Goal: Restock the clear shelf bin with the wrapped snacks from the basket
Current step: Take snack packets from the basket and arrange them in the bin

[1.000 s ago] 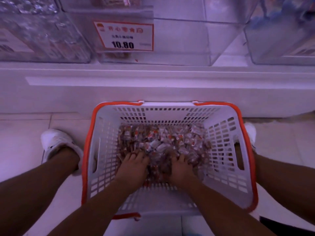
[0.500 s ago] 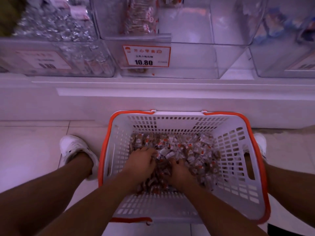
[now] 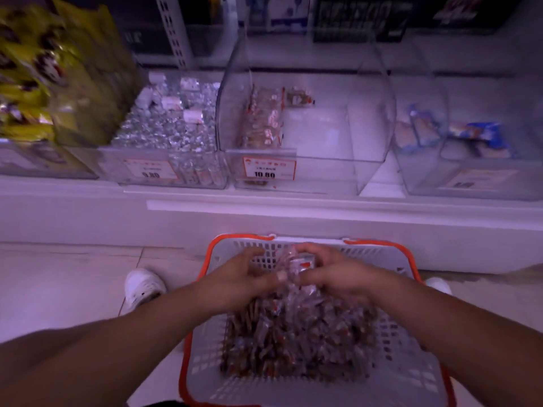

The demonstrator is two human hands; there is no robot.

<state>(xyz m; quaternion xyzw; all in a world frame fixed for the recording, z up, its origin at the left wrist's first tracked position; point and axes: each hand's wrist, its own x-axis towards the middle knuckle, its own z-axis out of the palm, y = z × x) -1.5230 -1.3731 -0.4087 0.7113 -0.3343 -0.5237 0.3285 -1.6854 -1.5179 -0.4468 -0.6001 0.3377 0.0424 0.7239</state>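
Both hands have come up out of the basket with snacks.
Left hand and right hand press together around them; cupping tight should stop spills on the way to the bin.

Wrapped snacks fill basket; clear bin near-empty.

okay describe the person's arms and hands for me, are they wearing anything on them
Both forearms are bare: no sleeves, gloves, watch or bracelets show. The left hand and right hand show no rings, though blur hides fine detail. A short, unpainted thumbnail is visible.
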